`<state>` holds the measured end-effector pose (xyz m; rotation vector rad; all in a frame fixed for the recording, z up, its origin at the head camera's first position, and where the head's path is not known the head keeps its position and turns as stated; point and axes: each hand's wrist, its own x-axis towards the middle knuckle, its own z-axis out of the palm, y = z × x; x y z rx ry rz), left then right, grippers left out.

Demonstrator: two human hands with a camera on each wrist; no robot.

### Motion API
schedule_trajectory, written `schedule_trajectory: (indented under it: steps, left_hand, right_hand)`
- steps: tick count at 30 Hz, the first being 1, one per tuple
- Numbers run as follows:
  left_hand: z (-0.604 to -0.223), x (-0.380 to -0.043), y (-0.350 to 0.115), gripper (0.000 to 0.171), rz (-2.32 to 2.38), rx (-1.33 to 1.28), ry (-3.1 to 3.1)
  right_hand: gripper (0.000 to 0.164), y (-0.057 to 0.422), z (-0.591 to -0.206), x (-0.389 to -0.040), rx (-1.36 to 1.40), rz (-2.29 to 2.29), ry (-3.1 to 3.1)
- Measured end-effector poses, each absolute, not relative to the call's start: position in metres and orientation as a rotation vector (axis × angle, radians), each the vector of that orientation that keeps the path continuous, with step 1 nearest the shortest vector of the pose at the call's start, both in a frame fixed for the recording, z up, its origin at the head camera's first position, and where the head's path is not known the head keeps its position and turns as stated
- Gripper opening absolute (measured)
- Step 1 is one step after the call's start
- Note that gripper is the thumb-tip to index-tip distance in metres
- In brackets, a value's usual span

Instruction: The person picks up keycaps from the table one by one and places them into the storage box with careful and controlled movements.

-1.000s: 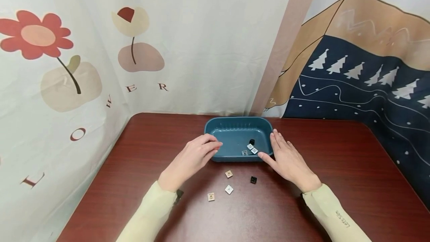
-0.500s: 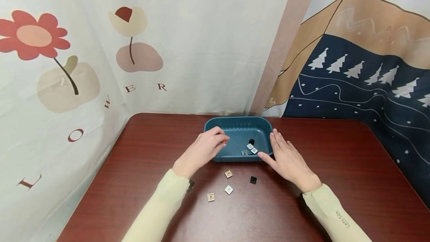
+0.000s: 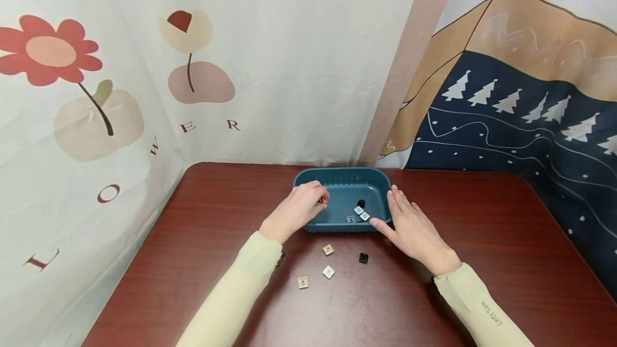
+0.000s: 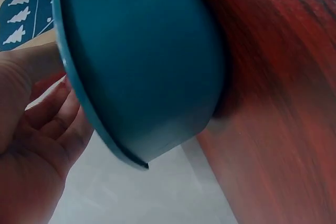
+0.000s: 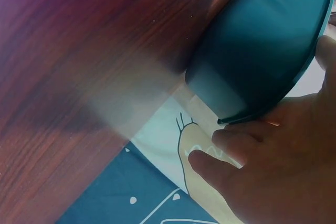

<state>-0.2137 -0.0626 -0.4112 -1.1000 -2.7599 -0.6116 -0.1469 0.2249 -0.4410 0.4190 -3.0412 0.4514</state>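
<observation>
My left hand (image 3: 299, 208) reaches over the left part of a blue plastic tray (image 3: 343, 227). It pinches a small red keycap (image 3: 323, 200), mostly hidden behind the fingers. In the left wrist view the curled fingers sit by the tray's rim (image 4: 79, 85). My right hand (image 3: 416, 232) rests against the tray's right end with fingers straight and the thumb at the front corner. Inside the tray, toward the right, lie a black keycap (image 3: 361, 203), two white keycaps (image 3: 365, 216) and a grey-looking one (image 3: 351, 219).
On the dark red wooden table (image 3: 409, 304), in front of the tray, lie two cream keycaps (image 3: 328, 249), a white keycap (image 3: 329, 272) and a black keycap (image 3: 363, 258). Behind the table hangs a printed curtain (image 3: 299, 68).
My left hand has moved right and further in over the tray, carrying the red keycap. The right hand stays at the tray's right end. The loose keycaps have not moved.
</observation>
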Motion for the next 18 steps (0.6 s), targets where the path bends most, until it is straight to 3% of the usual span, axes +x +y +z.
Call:
schedule_trajectory:
  steps: [18]
  left_hand:
    - [-0.420,-0.235,-0.045,0.010,-0.402,-1.075,-2.943]
  right_hand:
    - [0.098,0.225,-0.441,-0.147,0.414,0.454,-3.050]
